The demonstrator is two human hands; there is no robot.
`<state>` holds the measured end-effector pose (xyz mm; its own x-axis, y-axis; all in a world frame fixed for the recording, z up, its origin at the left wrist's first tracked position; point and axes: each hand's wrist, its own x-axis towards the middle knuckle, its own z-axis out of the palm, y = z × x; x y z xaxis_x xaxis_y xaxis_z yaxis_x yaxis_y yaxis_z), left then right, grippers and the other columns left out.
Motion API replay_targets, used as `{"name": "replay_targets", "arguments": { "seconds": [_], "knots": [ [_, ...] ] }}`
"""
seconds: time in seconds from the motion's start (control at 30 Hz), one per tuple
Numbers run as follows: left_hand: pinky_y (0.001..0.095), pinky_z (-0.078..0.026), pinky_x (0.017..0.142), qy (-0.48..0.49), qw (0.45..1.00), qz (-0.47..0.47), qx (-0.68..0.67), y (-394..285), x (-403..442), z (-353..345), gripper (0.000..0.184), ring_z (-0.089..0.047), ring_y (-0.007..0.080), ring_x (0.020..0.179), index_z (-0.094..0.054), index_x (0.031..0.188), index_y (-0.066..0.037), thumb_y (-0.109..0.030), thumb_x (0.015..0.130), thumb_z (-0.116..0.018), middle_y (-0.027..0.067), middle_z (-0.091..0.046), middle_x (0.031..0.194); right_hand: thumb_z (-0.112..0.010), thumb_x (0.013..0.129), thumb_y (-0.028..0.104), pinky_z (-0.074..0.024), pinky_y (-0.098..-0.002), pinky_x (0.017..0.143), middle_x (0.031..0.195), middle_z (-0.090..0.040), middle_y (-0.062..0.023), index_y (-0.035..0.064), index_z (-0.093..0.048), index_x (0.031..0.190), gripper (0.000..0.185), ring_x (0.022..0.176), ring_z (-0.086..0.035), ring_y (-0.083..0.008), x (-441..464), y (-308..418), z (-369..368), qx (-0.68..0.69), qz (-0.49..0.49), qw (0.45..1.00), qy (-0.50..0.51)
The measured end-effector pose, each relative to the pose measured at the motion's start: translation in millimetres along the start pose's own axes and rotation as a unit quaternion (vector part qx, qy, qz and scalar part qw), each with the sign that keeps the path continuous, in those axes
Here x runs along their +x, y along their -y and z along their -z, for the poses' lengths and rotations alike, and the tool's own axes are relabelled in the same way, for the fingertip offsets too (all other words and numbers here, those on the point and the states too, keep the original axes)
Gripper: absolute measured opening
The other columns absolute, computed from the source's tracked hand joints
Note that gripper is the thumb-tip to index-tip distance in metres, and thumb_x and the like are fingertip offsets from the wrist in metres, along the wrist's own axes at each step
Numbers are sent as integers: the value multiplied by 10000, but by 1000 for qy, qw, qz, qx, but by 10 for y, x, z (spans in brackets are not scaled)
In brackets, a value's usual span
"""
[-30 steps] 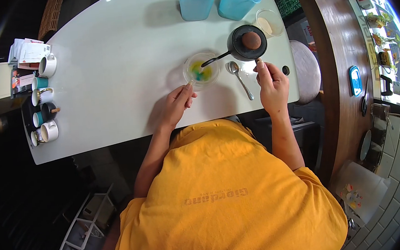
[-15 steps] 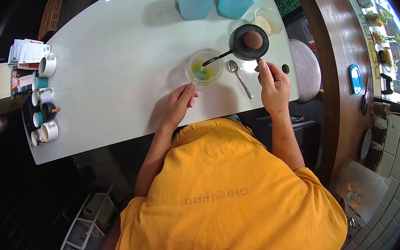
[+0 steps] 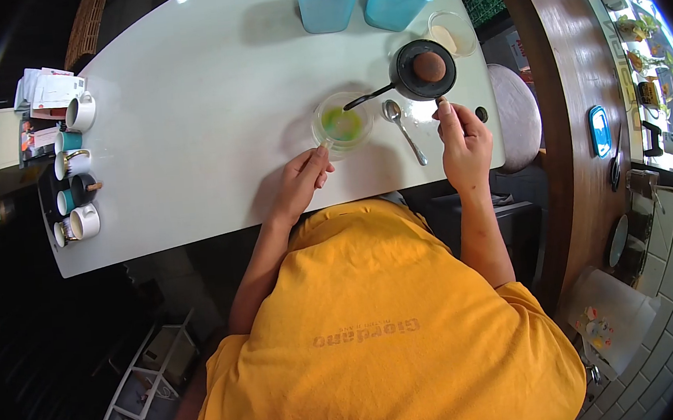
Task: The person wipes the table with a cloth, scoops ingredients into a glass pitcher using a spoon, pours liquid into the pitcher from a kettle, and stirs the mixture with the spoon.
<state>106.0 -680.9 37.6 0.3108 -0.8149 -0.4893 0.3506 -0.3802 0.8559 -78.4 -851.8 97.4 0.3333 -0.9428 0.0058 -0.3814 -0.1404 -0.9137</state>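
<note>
My left hand [image 3: 303, 181] pinches the near edge or handle of a clear cup [image 3: 343, 125] with yellow-green liquid in it. My right hand [image 3: 466, 139] grips the handle of a black kettle [image 3: 423, 70] with a round brown lid knob. The kettle's thin spout points left, its tip over the cup's right side. Whether water flows from the spout is too small to tell. A metal spoon [image 3: 404, 131] lies on the white table [image 3: 209, 125] between the cup and my right hand.
Two blue containers [image 3: 328, 1] stand at the back of the table, with a clear cup of pale powder [image 3: 452, 34] to their right. Several mugs [image 3: 84, 221] and papers [image 3: 55, 92] line the left edge. A grey stool [image 3: 514, 118] is beyond the right edge.
The kettle and my right hand have shifted slightly right. The cup has moved a little right, and its separate yellow and blue-green patches now look more evenly yellow-green.
</note>
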Motion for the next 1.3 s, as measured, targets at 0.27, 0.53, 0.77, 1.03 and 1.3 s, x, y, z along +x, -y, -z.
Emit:
{"name": "replay_targets", "arguments": {
  "seconds": [0.27, 0.53, 0.77, 1.03, 1.3],
  "knots": [
    [213, -331, 578, 14, 1000, 6, -18, 94, 58, -5, 406, -422, 51, 616, -576, 856, -52, -400, 1013, -437, -14, -516, 701, -595, 946, 223, -410, -253, 571, 642, -583, -49, -64, -665, 907, 298, 605, -479, -77, -18, 14, 0, 3, 5, 1000, 3],
    [196, -366, 588, 1, 998, -43, -46, 123, 138, 48, 363, -427, 41, 623, -565, 811, -59, -344, 1015, -471, -12, -526, 750, -592, 946, 210, -388, -248, 543, 618, -553, -34, -58, -668, 899, 283, 588, -454, -63, -44, 12, 26, 7, -5, 1000, 3],
    [207, -367, 589, -9, 999, -42, -16, -23, -23, 56, 385, -408, 47, 616, -543, 799, -34, -340, 1019, -465, -3, -510, 738, -576, 967, 206, -322, -205, 526, 645, -514, 25, -64, -653, 902, 288, 596, -431, -39, -14, -9, 44, -4, 9, 1000, -1],
    [218, -352, 569, 24, 999, -22, 17, 55, -80, 40, 407, -436, 60, 612, -559, 811, -38, -361, 1025, -435, 5, -528, 725, -597, 946, 225, -392, -251, 552, 622, -559, -38, -61, -664, 891, 299, 597, -460, -72, 41, 25, 25, -8, -1, 1000, 3],
    [234, -408, 627, 56, 998, -12, -22, 191, 88, -3, 381, -480, 79, 658, -575, 884, -20, -341, 1028, -430, 27, -565, 774, -597, 946, 232, -394, -250, 550, 629, -574, -49, -62, -665, 889, 308, 594, -463, -73, 31, 41, -3, 9, -1, 1000, 7]
  ]
}}
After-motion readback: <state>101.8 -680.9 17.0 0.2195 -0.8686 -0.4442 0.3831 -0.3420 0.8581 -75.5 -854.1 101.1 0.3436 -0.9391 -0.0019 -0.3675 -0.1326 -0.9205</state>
